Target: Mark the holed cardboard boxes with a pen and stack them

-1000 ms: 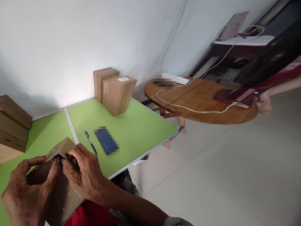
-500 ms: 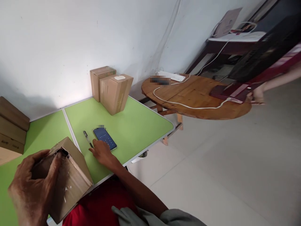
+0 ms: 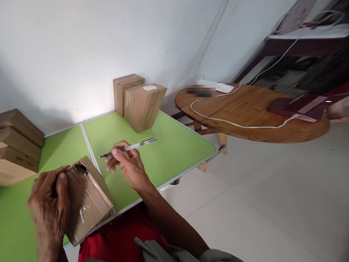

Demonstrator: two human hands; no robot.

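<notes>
Pale wall (image 3: 76,43) across the top of the frame, green table (image 3: 180,143) below, two cartons (image 3: 141,109) near the centre. At lower left, gripped along one side by the left hand (image 3: 50,200), a taped cardboard box (image 3: 87,207), torn at its top edge. Left of centre, pinched in the right hand (image 3: 132,169), a pen (image 3: 136,145), tip pointing left.

L hand (image 3: 50,202) grips taped cardbd box (image 3: 87,203), torn hole (image 3: 81,168) at its upper corner. R hand (image 3: 130,165) pinches pen (image 3: 136,146) over grn tbl (image 3: 180,145), tip L. 2 ctns (image 3: 141,109) nr wall (image 3: 81,54); ctn group (image 3: 20,145) far L; white cable (image 3: 226,126) on wooden tbl (image 3: 245,109), R.
</notes>
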